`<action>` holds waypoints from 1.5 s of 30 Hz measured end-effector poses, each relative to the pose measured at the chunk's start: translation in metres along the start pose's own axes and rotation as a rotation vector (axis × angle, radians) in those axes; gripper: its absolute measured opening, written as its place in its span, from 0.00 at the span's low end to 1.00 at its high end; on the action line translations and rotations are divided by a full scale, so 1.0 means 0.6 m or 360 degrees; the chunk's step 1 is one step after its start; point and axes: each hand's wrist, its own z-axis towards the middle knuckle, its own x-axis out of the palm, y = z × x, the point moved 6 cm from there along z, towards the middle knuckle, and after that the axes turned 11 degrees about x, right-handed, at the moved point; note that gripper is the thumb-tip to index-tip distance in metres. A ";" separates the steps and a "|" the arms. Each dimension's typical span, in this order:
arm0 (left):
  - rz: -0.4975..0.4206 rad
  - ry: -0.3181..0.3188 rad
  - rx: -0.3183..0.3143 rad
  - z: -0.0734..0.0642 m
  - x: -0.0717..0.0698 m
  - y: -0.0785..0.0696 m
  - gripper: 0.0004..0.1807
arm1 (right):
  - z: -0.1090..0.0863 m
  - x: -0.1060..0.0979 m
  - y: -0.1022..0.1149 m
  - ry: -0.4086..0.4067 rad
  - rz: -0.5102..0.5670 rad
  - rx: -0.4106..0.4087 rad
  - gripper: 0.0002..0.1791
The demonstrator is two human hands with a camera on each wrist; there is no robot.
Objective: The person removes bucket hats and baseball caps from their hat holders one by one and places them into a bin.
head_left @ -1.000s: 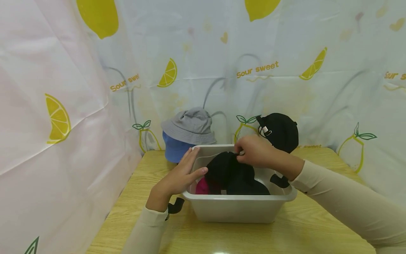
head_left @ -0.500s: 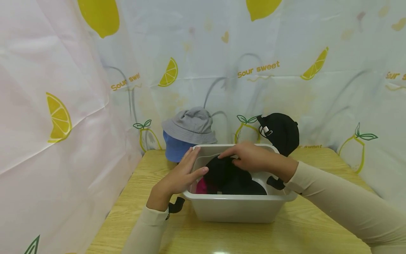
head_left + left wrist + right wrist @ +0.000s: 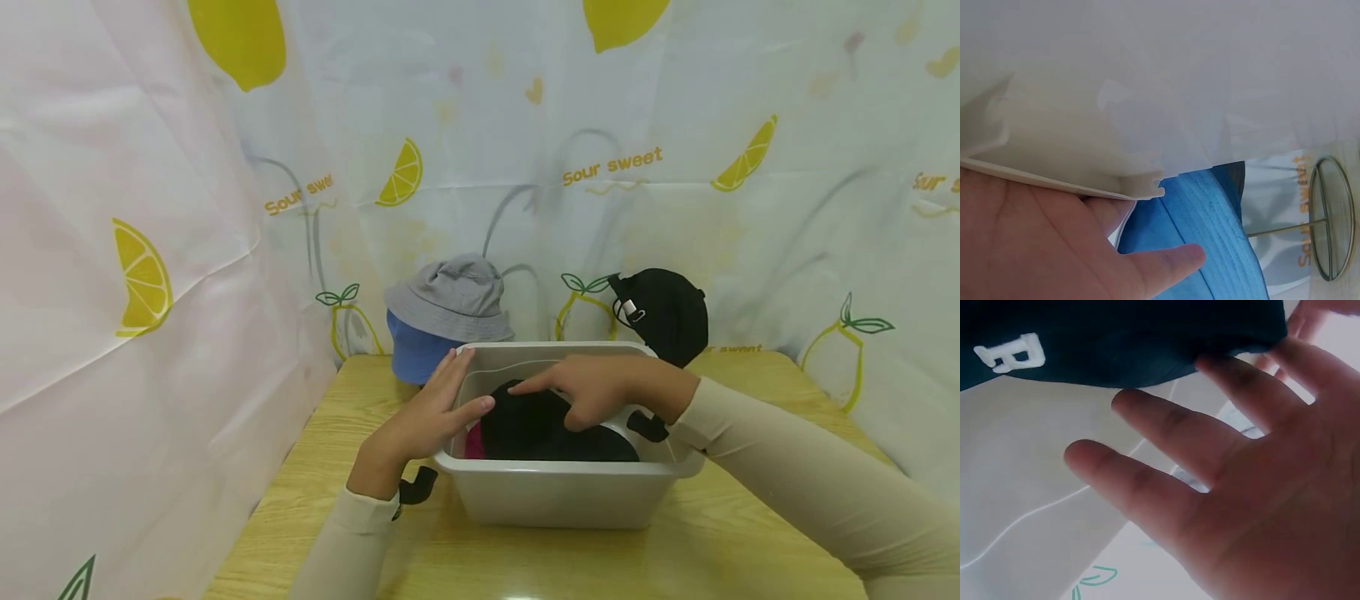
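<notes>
On tub [image 3: 551,498] and cap [image 3: 517,427], spread hands [image 3: 412,423] [image 3: 600,388]

Smooth, glossy plastic tub [image 3: 555,497] — matt cloth for black caps [image 3: 517,429] and grey hat [image 3: 457,296] — shiny, wood-grained table [image 3: 420,558]

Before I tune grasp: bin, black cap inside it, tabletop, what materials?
Bin: likely plastic, semi-gloss; smooth moulded walls, highlight along the rim.
Black cap: probably woven fabric, matte; no visible shine.
Tabletop: wood or wood-look laminate, slightly glossy; grain lines, bright reflection.
</notes>
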 end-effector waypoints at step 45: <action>0.0012 -0.0023 0.0068 0.002 -0.001 -0.003 0.49 | 0.084 0.086 0.029 0.0204 -0.0373 -0.0199 0.48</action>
